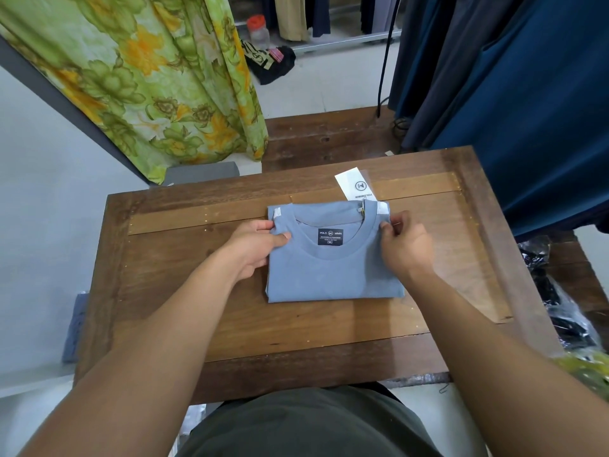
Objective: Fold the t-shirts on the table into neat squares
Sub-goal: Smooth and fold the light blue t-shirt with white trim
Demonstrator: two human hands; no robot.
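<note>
Head view: a folded blue shirt (pixel 333 268) lies mid-table (pixel 197 311), collar up. The left hand (pixel 255 247) pinches its left edge; the right hand (pixel 407 244) pinches its right shoulder.

Dark wooden table (pixel 197 291) is carrying one blue-grey folded t-shirt (pixel 333 275), sitting flat near the middle, collar facing the far edge, dark neck label (pixel 330 237) showing. White hang tag (pixel 354 188) is lying on the wood just past the collar. Lighter plank panel (pixel 428 258) is running under both.
</note>
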